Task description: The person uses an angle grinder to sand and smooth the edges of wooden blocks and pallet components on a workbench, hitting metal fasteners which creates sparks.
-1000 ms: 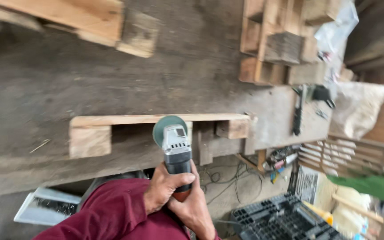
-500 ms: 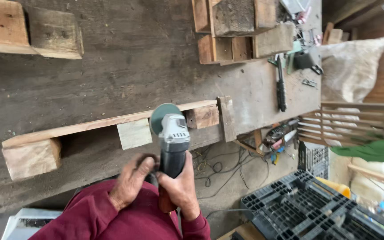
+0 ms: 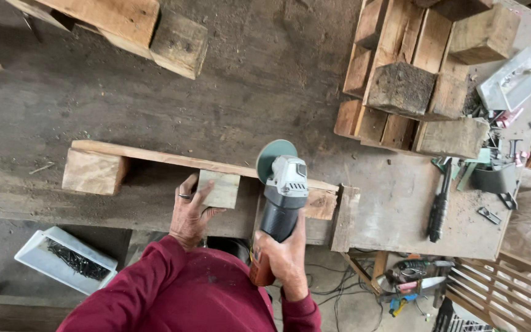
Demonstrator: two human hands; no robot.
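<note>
The angle grinder (image 3: 283, 193) stood over the near edge of the workbench (image 3: 124, 110), its green disc against the long plank (image 3: 173, 158) of a pallet piece. The right hand (image 3: 285, 258) reached up from below, fingers wrapped tight around the grinder's dark body. The left hand (image 3: 190, 212) lay extended forward, fingers spread loosely and pressed flat on the middle wooden block (image 3: 221, 187) under the plank, gripping nothing.
</note>
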